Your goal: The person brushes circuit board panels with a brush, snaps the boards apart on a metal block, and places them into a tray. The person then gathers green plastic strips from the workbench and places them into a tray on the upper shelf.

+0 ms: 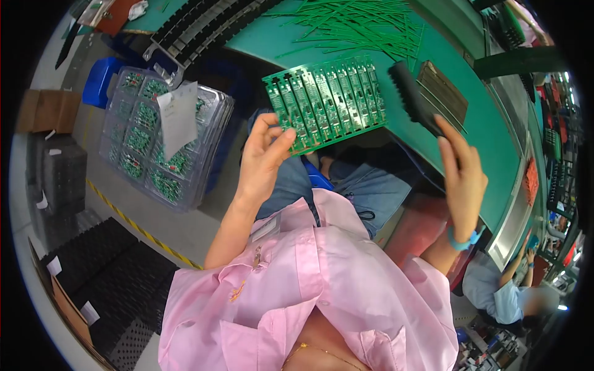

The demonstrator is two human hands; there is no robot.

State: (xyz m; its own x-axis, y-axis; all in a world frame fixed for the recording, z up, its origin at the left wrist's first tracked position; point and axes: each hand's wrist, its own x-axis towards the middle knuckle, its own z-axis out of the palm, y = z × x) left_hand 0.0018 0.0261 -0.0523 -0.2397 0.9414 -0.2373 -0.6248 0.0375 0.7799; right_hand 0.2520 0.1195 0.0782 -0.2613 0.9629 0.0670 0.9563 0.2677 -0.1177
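Observation:
A green circuit board panel (328, 104), made of several narrow strips side by side, is tilted up in front of me. My left hand (265, 159) pinches its lower left corner between thumb and fingers. Off the panel's right edge is a black brush (408, 93) with its bristles turned toward the boards, a gap between them. My right hand (461, 173) is closed on the brush's handle, fingers stretched along it; a blue band (464, 240) circles that wrist.
Thin green strips (365, 28) lie heaped on the green table (482, 123). A brown block (442, 93) rests beyond the brush. To the left stand stacked clear trays (139, 139) of small boards with a paper sheet (178, 120). A co-worker (501, 290) sits at the right.

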